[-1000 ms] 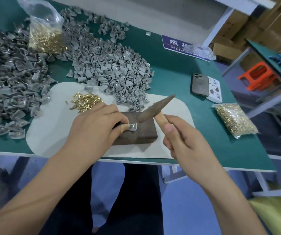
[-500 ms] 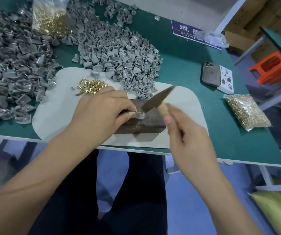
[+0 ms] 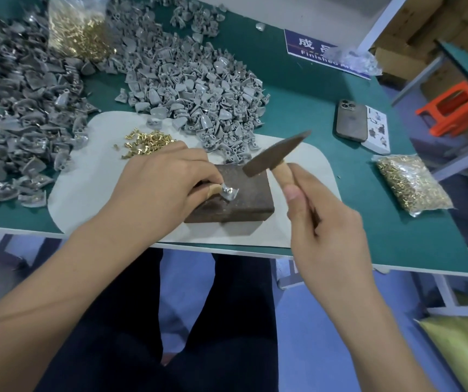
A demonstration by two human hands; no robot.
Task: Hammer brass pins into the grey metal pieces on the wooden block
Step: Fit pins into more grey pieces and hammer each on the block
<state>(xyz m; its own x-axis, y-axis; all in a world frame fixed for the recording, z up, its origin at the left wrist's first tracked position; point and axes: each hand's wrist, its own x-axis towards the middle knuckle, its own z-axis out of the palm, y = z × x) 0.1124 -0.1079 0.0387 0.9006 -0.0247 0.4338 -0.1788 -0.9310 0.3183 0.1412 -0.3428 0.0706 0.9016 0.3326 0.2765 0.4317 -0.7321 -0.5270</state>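
Pinching a small grey metal piece (image 3: 229, 191) between thumb and fingertips, the left hand (image 3: 159, 182) pins it flat on the top of the wooden block (image 3: 241, 199), which sits on a pale mat (image 3: 85, 176) near the front edge of the green counter (image 3: 368, 222). A brass pin head shows in the middle of that piece. At 3 o'clock from the block, the right hand (image 3: 326, 222) has its fingers curled round the wooden handle of a small hammer (image 3: 275, 157), whose dark head hangs raised above the block's far right corner, apart from the piece.

At 10 o'clock from the block lies a loose heap of brass pins (image 3: 148, 141) on the mat. A large pile of grey pieces (image 3: 198, 89) spreads at 12 o'clock, and another pile (image 3: 15, 123) at 9 o'clock. A clear bag of pins (image 3: 80, 26) stands at 11 o'clock, a second bag (image 3: 410, 182) lies at 3 o'clock, and a phone (image 3: 350, 120) rests at 2 o'clock.
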